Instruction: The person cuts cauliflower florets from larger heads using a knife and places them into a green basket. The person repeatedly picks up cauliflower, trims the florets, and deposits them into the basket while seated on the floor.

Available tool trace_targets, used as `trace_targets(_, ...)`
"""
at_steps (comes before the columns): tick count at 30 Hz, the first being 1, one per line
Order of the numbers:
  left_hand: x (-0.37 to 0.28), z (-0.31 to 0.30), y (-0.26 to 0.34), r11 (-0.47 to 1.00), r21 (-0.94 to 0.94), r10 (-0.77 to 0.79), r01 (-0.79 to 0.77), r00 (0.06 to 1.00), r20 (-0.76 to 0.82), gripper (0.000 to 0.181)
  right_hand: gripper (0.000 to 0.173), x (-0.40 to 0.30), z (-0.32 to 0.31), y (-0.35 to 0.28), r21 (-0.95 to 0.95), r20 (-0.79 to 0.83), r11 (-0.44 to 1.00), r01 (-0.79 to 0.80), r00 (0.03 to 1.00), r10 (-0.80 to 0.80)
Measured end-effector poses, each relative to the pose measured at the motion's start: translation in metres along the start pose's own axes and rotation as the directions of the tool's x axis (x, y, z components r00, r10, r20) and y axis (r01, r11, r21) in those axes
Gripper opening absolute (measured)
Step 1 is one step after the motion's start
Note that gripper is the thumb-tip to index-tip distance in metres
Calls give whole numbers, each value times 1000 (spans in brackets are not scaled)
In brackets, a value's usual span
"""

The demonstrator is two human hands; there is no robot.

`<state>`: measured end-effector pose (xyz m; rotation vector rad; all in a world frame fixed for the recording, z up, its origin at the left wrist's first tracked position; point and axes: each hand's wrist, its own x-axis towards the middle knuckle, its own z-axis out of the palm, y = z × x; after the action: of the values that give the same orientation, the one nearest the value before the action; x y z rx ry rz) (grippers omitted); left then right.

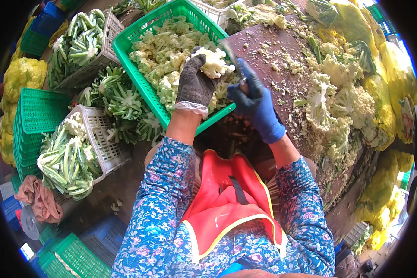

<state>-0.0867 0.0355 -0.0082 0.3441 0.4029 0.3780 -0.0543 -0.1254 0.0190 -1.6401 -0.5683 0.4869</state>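
Observation:
My left hand, in a dark knitted glove with a pale cuff under it, grips a piece of cauliflower. It is held above a green plastic basket full of cut cauliflower florets. In a blue glove, my right hand closes around the handle of a knife. The blade points up and away, just right of the cauliflower piece, and looks blurred. Whether blade and cauliflower touch I cannot tell.
Cauliflower heads and crumbs lie on the brown tabletop at right, before yellow mesh sacks. At left are white crates of leafy trimmings, loose leaves and stacked green baskets.

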Motion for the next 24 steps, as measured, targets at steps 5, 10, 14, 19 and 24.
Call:
trace_targets(5,3,-2,-5,997,-64,49,-47,998,31,33,80,-6,6,5,-468,26,868,165,984,-174)
trace_targets(10,-2,4,-5,994,-102,37,-48,994,-103,11,86,-6,16,-2,-581,26,807,107,993,-113)
trace_targets(14,-3,3,-15,992,-55,98,-113,969,-227,10,88,0,22,1,-647,50,754,110,994,-102)
trace_targets(19,-17,22,-13,984,55,178,-170,954,-241,15,84,16,23,11,-474,80,871,127,992,-101)
trace_targets(24,-12,-1,-3,986,72,162,-151,973,-167,22,74,24,16,-14,219,241,923,-317,934,264)
